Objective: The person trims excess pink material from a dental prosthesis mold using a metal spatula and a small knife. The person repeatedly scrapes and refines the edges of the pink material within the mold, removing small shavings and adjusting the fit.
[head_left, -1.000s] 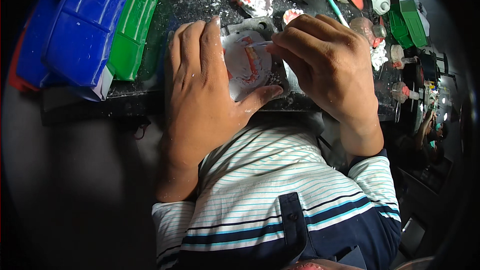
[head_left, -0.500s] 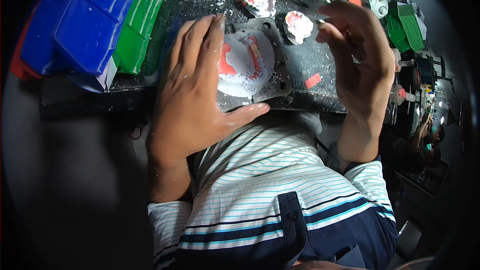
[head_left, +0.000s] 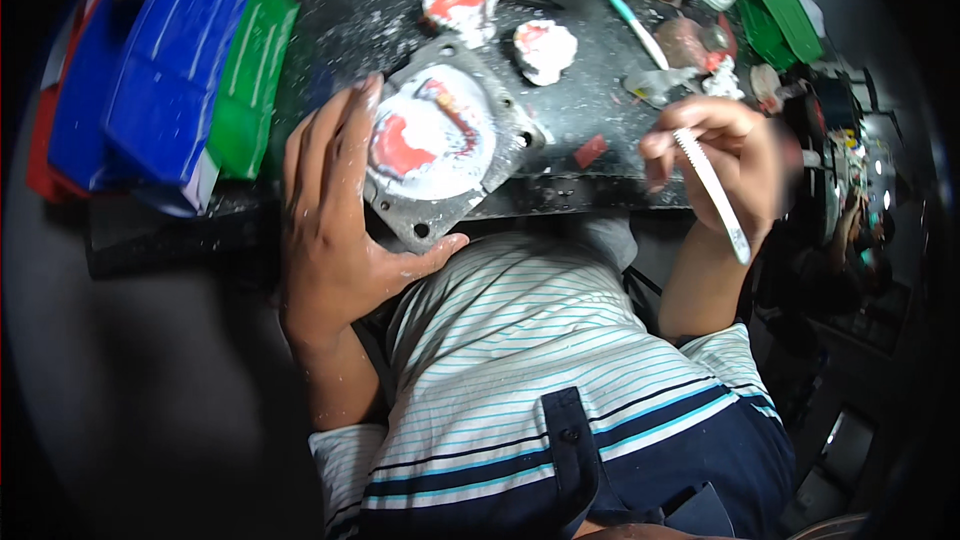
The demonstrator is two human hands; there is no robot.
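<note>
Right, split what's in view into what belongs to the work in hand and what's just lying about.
Apparently in use:
grey plate, held at its edge by the left hand
white plaster and red patch on it
slim white tool in the right hand

Apparently lying about:
two dental models
red piece
toothbrush
blue bin

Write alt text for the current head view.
A person's left hand curves around one side of a square grey metal plate bearing round white plaster with red patches, while the right hand holds a slim white tool with a ridged end. Two white-and-red dental casts sit beyond; blue and green plastic bins stand at left.
</note>
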